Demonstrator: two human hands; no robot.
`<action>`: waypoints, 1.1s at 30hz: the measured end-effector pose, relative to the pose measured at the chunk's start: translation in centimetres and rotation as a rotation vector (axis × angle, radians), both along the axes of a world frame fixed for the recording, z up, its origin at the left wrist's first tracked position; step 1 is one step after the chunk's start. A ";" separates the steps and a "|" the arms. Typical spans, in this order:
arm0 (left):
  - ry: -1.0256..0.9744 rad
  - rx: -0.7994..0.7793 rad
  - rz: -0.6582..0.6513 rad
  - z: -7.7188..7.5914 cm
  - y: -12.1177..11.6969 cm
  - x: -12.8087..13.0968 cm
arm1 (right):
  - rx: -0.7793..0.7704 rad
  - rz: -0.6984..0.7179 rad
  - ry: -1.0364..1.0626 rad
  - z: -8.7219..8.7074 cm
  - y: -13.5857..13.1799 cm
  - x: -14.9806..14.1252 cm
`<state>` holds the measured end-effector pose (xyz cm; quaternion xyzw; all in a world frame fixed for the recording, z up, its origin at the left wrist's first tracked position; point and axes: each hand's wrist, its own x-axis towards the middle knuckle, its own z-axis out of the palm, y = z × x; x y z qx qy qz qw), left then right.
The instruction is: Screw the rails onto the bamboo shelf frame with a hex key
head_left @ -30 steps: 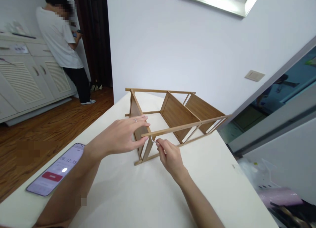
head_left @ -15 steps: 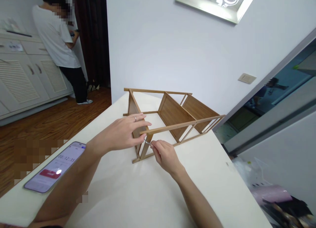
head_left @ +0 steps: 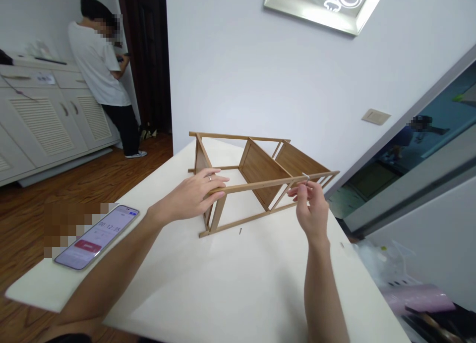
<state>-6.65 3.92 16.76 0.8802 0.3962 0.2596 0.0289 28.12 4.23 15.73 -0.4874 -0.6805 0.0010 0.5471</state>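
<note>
A wooden shelf rack (head_left: 256,185) lies on its side on the white table, its shelf boards standing on edge. My left hand (head_left: 197,193) rests over its near left corner, thumb and fingers closed about the end of the upper rail. Farther right, my right hand (head_left: 311,206) is closed on a small bent metal Allen key (head_left: 305,177), whose tip shows above the fingers by the same rail. The rest of the key is hidden by the fingers. A small screw (head_left: 240,230) lies on the table just in front of the rack.
At the left table edge lies a phone (head_left: 97,239) with a running timer. A person (head_left: 100,70) stands by the white cabinet (head_left: 40,115). The wall (head_left: 223,75) rises behind the rack. A pink roll (head_left: 420,299) and clear plastic lie beyond the right edge.
My right hand has moved right along the rail with the Allen key, away from the left corner. My left hand stays at that corner. The screw now shows on the table.
</note>
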 end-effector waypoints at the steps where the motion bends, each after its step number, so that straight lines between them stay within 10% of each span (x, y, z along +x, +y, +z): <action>1: -0.001 -0.011 -0.004 0.0 0.0 0.0 | -0.022 -0.014 0.019 0.0 0.4 0.9; 14: 0.059 -0.061 0.093 1.4 2.5 -3.8 | -0.287 -0.007 0.039 -0.8 2.2 7.1; 25: 0.068 0.099 0.299 0.4 3.3 13.2 | -0.517 0.308 -0.027 -0.7 0.6 4.1; 33: 0.084 0.051 0.369 -0.9 5.8 13.4 | -0.631 0.331 -0.136 -2.0 1.3 2.7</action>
